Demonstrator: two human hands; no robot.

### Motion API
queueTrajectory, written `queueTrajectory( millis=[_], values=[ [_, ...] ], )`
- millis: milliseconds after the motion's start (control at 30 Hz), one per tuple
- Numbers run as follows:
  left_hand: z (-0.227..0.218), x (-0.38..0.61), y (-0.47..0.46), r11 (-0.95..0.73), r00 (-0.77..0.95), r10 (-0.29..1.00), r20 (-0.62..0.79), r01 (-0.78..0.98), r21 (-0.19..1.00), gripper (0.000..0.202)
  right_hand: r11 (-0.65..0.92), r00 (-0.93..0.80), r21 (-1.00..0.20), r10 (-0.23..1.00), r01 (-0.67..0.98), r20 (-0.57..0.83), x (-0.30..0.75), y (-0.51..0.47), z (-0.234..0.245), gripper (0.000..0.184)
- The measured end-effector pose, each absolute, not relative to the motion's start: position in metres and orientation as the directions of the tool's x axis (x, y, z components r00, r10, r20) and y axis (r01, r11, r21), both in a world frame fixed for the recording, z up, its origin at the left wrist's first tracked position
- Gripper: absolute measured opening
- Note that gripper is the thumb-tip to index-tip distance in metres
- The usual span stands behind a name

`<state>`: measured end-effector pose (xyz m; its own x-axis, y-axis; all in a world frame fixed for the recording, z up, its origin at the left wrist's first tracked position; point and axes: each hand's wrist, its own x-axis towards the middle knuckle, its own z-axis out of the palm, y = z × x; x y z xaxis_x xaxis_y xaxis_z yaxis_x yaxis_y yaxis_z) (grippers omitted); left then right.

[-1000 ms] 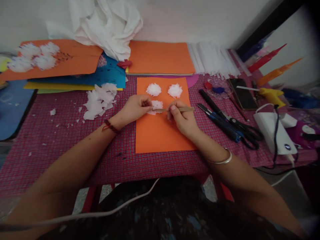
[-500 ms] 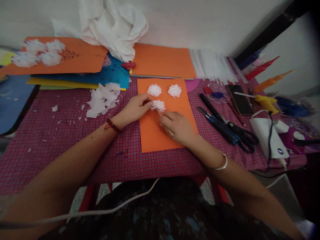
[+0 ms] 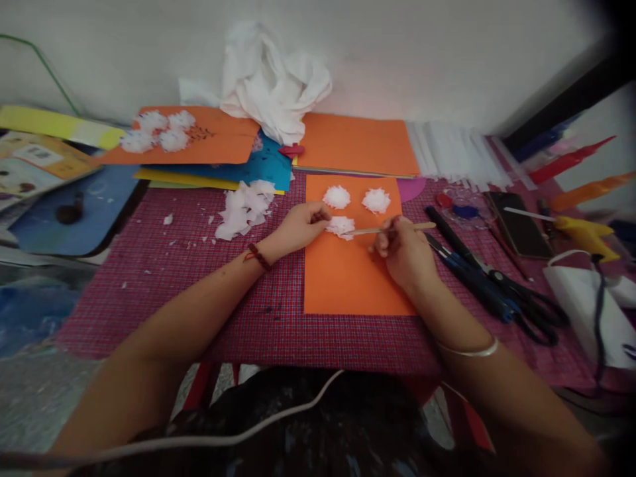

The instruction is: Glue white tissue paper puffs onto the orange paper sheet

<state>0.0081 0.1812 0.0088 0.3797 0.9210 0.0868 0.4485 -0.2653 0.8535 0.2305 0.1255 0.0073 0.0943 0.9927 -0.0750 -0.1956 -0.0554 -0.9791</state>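
Note:
An orange sheet (image 3: pixel 355 285) lies in front of me with fluffy white paper flowers on it. Two of these, a left flower (image 3: pixel 336 197) and a right flower (image 3: pixel 376 201), sit near its top. Below the left one is a third white flower (image 3: pixel 342 226). My left hand (image 3: pixel 304 226) is at this flower's left edge, thumb and fingers pinched together; what is between the fingertips is too small to tell. My right hand (image 3: pixel 405 248) grips a thin wooden stick (image 3: pixel 365 231) held almost level, its tip touching the third flower's right side.
Torn white paper (image 3: pixel 243 211) lies left of the sheet. Scissors (image 3: pixel 527 301), a blue cutter (image 3: pixel 474 285), a dark phone (image 3: pixel 519 222) and a yellow glue gun (image 3: pixel 586 233) lie to the right. Orange paper (image 3: pixel 355 142) and crumpled white cloth-like material (image 3: pixel 273 86) stand behind.
The view has shifted left, so everything appears farther right. My right hand has moved back from the third flower and turned, showing the stick lying across its fingers. My left hand stays by the flower.

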Motion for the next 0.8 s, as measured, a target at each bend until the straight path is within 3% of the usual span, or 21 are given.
queueTrajectory(
  millis=[133,233,333,567,800],
  values=[
    [0.031,-0.031,0.191,-0.307,0.279,0.945,0.168,0.587,0.75,0.009,-0.083,0.066,-0.976,0.993,-0.201,-0.098,0.232,0.125,0.007,0.028],
    [0.042,-0.072,0.205,-0.301,0.217,0.95,0.223,0.823,0.481,0.016,-0.095,0.049,-0.976,0.993,-0.197,-0.107,0.23,0.124,0.009,0.028],
    [0.037,-0.1,0.218,-0.327,0.279,0.94,0.197,0.899,0.292,0.031,-0.092,0.042,-0.98,0.994,-0.176,-0.101,0.229,0.124,0.009,0.031],
    [0.014,-0.103,0.23,-0.288,0.253,0.955,0.154,0.915,0.281,0.03,-0.074,0.034,-0.979,0.996,-0.188,-0.082,0.231,0.125,0.008,0.036],
    [0.018,-0.099,0.228,-0.255,0.198,0.96,0.2,0.913,0.319,0.013,-0.068,0.026,-0.984,0.997,-0.162,-0.073,0.232,0.126,0.008,0.035]
  ],
)
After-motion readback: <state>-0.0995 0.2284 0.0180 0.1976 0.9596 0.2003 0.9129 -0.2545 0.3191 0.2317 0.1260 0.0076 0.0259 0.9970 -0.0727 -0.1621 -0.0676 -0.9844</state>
